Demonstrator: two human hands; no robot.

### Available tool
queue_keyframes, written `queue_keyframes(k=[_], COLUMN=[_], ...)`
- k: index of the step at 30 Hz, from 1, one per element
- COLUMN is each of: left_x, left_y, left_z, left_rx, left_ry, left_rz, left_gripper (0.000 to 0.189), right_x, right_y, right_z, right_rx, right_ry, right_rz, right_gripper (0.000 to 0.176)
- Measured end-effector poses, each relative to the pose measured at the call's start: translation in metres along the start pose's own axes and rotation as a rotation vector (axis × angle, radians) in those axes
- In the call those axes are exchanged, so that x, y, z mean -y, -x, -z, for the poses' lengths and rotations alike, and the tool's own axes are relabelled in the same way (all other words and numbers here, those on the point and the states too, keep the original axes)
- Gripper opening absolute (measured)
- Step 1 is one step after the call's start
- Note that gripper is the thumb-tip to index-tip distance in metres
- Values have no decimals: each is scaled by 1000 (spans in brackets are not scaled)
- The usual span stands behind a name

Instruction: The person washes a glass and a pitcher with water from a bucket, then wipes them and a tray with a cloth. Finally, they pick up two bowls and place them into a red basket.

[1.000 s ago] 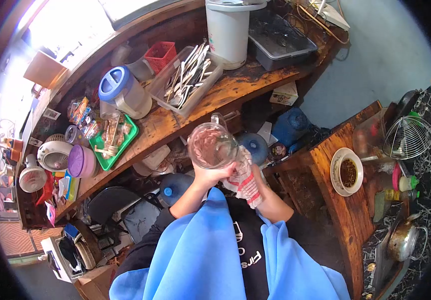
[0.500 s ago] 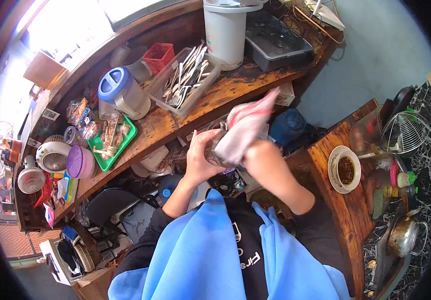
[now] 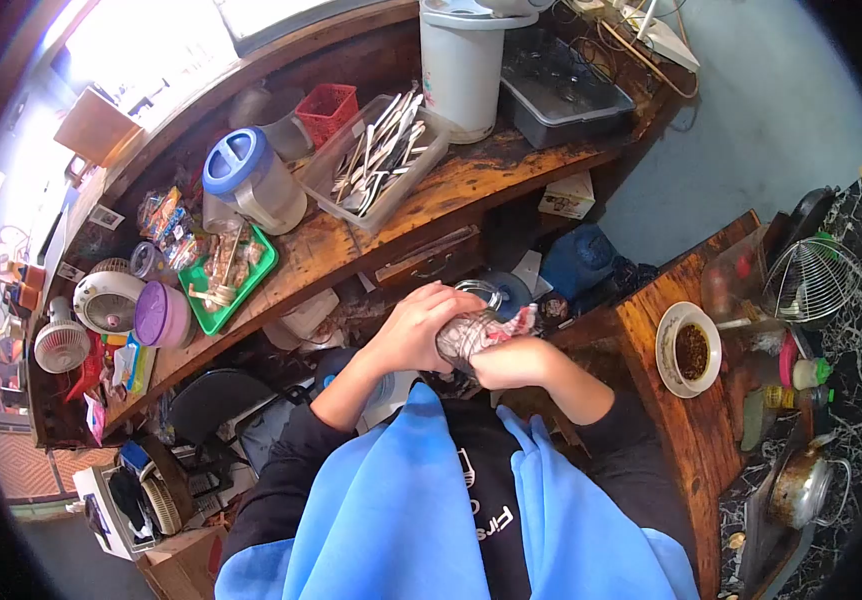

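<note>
My left hand [image 3: 417,328] is wrapped round a clear glass container [image 3: 479,292], whose round rim shows above the fingers. My right hand [image 3: 511,362] grips a white and red cloth [image 3: 473,336] and presses it against the glass. Both hands are close together in front of my chest, above the blue cloth [image 3: 381,500] that hangs over my black shirt. Part of the glass is hidden by the fingers and the cloth.
Across the wooden counter [image 3: 351,250] stand a cutlery box [image 3: 421,180], a blue-lidded jug [image 3: 269,195], a green tray [image 3: 213,318] and a white bucket [image 3: 459,80]. On the right table [image 3: 671,440] is a bowl of dark sauce [image 3: 692,352]; a kettle [image 3: 799,488] lies beyond it.
My right hand has brought the cloth down and in, so that it is bunched against the glass. My left hand has moved slightly right, with its fingers now over the glass.
</note>
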State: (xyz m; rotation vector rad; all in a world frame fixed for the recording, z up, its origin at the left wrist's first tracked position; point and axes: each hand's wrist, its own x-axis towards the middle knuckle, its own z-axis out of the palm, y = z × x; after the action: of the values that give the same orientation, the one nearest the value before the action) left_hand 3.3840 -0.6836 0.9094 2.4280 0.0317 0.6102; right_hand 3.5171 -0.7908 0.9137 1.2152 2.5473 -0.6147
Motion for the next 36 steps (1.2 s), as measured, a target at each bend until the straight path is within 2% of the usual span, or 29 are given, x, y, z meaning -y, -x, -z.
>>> queue_keyframes(k=[1,2,3,5,6,7,9,11,12,13,15,17,18,19,21,22,23,24,25,26,27,28,30,31,33,34,35,36], left_x=[1,3,4,7,7,7,12,18,19,22,39,50,63,72,88,86,98,115,130,141,149,158,191,208,234,249,262,269], left_y=[-2,-4,-7,-15,-20,-26,-40,-54,-62,-74,-101,-135,-156,-173,-220,-240,-263,-290,-315,-334,-352,-367,-390,-399,-410,-419,-426,-431], left_z=[-3,-6,-10,-17,-22,-26,-33,-40,-43,-46,-48,-46,-40,-37,-29,-28,-35,-39,-43,-48,-51,-51,-57,-61,-67,-71,-75,-79], left_rx=[4,-39,-85,-197,-238,-278,-372,-415,-428,-443,-455,-566,-578,-608,-638,-651,-641,-658,-673,-670,-730,-785,-826,-868,-871,-956,-1030,-1086], left_ry=[-1,23,49,68,77,86,73,50,85,120,255,601,668,879,862,816,805,636,467,459,231,1,-124,-239,-160,-112,-61,-74], left_rz=[-2,6,14,59,81,103,86,161,211,255,339,469,495,494,319,343,333,278,225,225,258,283,314,352,413,631,859,978], left_gripper=[70,71,71,69,69,69,72,74,73,73,72,73,69,66,64,67,67,69,71,71,75,79,77,76,77,78,79,81], right_x=[-8,-7,-2,-5,-2,-3,-17,-31,-40,-44,-79,-115,-128,-153,-207,-229,-251,-283,-307,-337,-360,-375,-400,-406,-416,-423,-422,-418], right_y=[2,14,25,28,32,31,32,39,42,38,43,45,57,53,34,35,37,34,36,33,30,25,15,13,-1,-2,0,2], right_z=[-13,-3,9,3,15,11,5,3,9,8,-16,-25,-31,-37,-40,-35,-21,-10,11,25,35,38,44,46,45,46,50,53], right_rx=[35,-163,-554,-760,-460,-853,-1128,-1380,-1525,-1826,-1940,-2195,-1883,-1902,-2239,-2137,-2050,-2021,-2043,-2105,-2145,-2156,-1949,-1884,-1637,-1641,-1396,-1141], right_ry=[390,-157,-245,-257,-742,-510,-330,-249,-454,-636,-370,-831,-1082,-1072,-876,-690,-760,-412,-502,-214,79,75,-405,-136,60,69,-1,-76], right_rz=[225,-31,-24,-146,-415,-375,-397,-398,-267,-268,-496,-520,-947,-937,-693,-855,-818,-945,-886,-894,-892,-888,-1029,-1078,-1313,-1306,-1363,-1408], right_gripper=[17,25,42,42,44,38,38,40,36,26,16,14,20,20,22,22,23,24,24,23,21,21,17,15,15,15,17,20])
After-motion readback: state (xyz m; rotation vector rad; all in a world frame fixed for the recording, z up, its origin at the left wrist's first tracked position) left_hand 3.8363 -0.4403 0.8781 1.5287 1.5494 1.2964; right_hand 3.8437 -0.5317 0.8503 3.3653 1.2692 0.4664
